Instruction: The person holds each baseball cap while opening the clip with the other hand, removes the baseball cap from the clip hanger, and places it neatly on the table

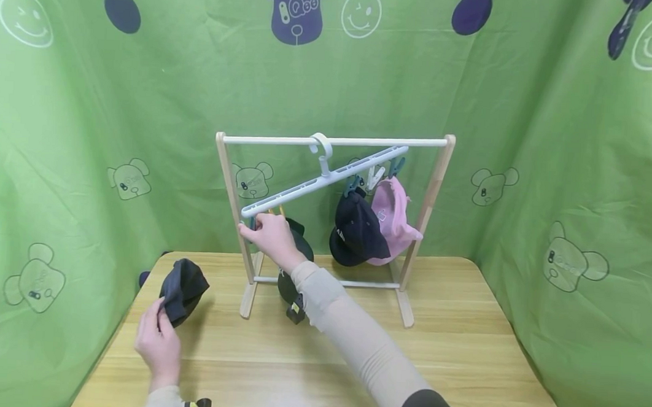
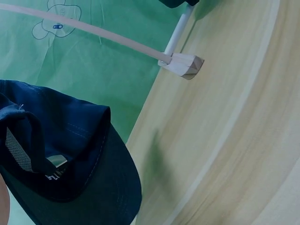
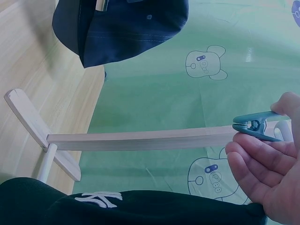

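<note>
My left hand (image 1: 159,345) pinches the edge of a dark navy cap (image 1: 182,288) above the table's left side. In the left wrist view the cap's brim (image 2: 115,173) and the inside near its back strap show. At the low left end of the white hanger (image 1: 299,193), my right hand (image 1: 273,241) pinches a teal clothespin (image 3: 253,125) between thumb and fingers. Beside that hand, a dark cap with white lettering (image 3: 140,206) hangs below yellow clothespins (image 1: 282,211); the hand and forearm partly hide it in the head view.
The hanger hooks over the top bar (image 1: 384,143) of a wooden rack and tilts up to the right. A black cap (image 1: 358,230) and a pink cap (image 1: 394,222) hang from its right half by teal and white clothespins. Green curtains (image 1: 187,98) surround the wooden table (image 1: 462,346).
</note>
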`<state>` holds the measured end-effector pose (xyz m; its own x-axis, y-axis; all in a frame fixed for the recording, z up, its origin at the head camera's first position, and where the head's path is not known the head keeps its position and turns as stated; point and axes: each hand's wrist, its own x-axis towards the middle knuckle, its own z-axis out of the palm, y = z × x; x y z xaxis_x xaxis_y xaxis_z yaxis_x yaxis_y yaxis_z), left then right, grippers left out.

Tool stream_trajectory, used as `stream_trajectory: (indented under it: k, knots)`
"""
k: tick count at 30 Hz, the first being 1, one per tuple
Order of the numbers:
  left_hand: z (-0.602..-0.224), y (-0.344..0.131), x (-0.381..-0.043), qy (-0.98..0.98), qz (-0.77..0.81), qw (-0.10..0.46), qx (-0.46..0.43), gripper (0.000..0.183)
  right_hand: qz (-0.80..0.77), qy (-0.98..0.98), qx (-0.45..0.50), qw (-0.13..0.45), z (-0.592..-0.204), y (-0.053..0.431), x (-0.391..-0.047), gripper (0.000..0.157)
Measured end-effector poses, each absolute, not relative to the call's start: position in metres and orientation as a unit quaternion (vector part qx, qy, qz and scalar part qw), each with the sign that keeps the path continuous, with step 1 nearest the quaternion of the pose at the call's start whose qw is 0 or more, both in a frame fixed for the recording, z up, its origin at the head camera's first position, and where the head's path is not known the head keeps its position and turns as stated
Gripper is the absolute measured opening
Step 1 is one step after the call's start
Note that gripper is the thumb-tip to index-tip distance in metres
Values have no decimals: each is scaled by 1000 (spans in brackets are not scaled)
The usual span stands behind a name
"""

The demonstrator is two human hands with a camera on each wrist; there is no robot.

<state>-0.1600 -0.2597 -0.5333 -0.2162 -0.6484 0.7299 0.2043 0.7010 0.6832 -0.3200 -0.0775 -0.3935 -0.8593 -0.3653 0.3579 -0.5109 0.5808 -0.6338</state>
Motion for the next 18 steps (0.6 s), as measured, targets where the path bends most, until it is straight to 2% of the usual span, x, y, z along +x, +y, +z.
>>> stream_trajectory:
  k: [5,18]
  knots:
    - [-530,-254,-159,-700,-355,596,169,18,389,-882,247,94,-393,-77,-319,39]
    - [-556,-271,-158,-718,-344,577,183,16,392,-879,253,94,-393,-77,-319,37]
